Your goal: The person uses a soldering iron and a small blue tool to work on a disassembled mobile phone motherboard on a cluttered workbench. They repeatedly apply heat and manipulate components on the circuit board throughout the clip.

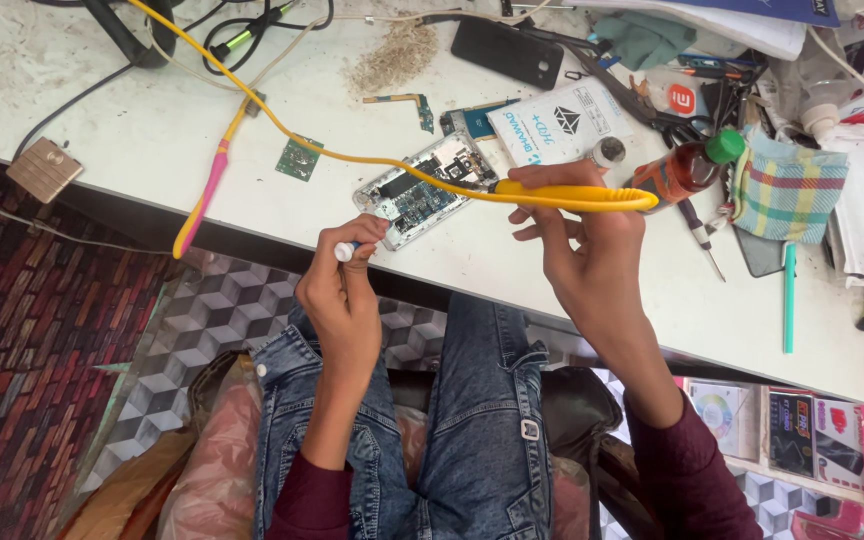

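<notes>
My right hand (582, 250) grips a yellow soldering iron (572, 196) held level, its yellow cord (282, 125) running up to the far left. The iron's front end reaches toward an opened phone with bare circuit board (422, 190) lying near the table's front edge. My left hand (342, 290) pinches a small tool with a white cap (345, 251) just in front of the phone's near corner.
A white table (152, 130) holds a pink-and-yellow toothbrush (207, 190), a small green circuit board (298, 158), a black phone (507, 50), a brown bottle with green cap (692, 165), a plaid cloth (787, 190), screwdrivers, cables and a white packet (552, 125).
</notes>
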